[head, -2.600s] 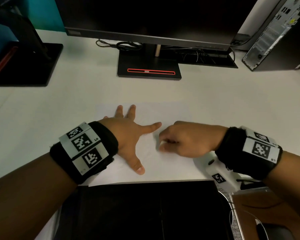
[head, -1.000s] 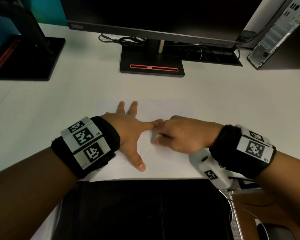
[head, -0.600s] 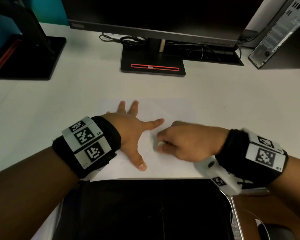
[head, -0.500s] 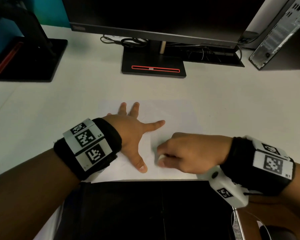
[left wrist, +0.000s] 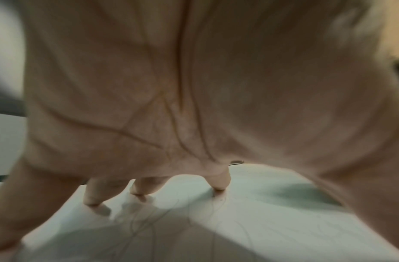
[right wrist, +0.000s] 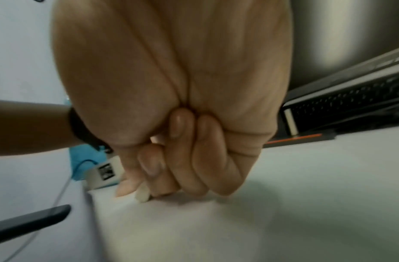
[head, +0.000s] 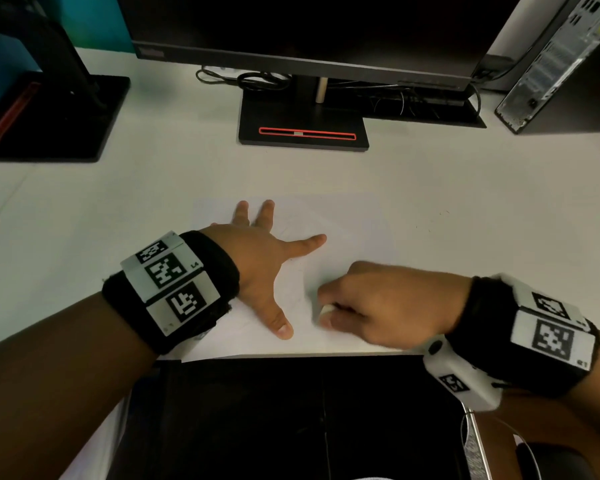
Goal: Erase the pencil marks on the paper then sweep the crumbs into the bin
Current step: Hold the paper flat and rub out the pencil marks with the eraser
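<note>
A white sheet of paper lies on the white desk, with faint pencil lines visible under my left hand. My left hand lies flat on the sheet with fingers spread, the fingertips pressing it down. My right hand is curled into a fist near the paper's front edge and pinches a small white eraser between thumb and fingers, its tip touching the paper. In the head view the eraser shows only as a pale spot. No bin is in view.
A black monitor on its stand is behind the paper, with cables and a computer tower at the back right. A second black stand is at the back left. A black slab lies at the desk's front edge.
My right hand with the eraser has slid back from beside the left index finger toward the paper's front edge. The left hand has stayed pressed on the sheet.
</note>
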### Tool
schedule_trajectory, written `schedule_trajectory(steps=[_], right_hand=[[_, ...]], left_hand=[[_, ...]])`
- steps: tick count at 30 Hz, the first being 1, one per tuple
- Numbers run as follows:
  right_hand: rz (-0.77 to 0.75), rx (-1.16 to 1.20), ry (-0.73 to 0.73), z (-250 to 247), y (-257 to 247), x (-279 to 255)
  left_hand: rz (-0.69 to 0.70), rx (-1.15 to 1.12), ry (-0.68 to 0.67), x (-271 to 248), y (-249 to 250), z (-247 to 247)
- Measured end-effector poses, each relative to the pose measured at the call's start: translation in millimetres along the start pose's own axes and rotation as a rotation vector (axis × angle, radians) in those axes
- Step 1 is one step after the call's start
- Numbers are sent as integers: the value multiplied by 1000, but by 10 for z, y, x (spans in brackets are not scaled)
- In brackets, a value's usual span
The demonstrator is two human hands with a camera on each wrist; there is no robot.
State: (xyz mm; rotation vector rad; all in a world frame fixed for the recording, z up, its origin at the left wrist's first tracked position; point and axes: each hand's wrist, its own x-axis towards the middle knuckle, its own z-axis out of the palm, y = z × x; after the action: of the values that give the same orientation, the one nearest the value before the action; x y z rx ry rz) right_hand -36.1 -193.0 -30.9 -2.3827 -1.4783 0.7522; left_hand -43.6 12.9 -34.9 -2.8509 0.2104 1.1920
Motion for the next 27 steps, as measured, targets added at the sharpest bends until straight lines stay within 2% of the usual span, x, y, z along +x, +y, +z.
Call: schedule_trajectory(steps=[3, 6, 11, 15, 19, 23, 27], right_hand=[[15, 24, -53, -11, 6, -25], [73, -1, 7, -95, 106, -7], [9, 25, -38, 46, -28, -38], [90, 8, 48, -59, 115, -17], [3, 18, -49, 97, -81, -20], [96, 13, 35, -63, 64, 12], [27, 12, -24, 86, -85, 8]], left_hand=[[3, 0, 1, -7, -2, 2], [6, -15, -8, -13, 2, -11], [6, -14, -7, -7, 7, -11], [-2, -8, -23, -26, 12, -14], [1, -4, -20, -22, 16, -11], [-1, 4, -25, -38, 24, -29], [-5, 10, -37, -50, 27, -23]])
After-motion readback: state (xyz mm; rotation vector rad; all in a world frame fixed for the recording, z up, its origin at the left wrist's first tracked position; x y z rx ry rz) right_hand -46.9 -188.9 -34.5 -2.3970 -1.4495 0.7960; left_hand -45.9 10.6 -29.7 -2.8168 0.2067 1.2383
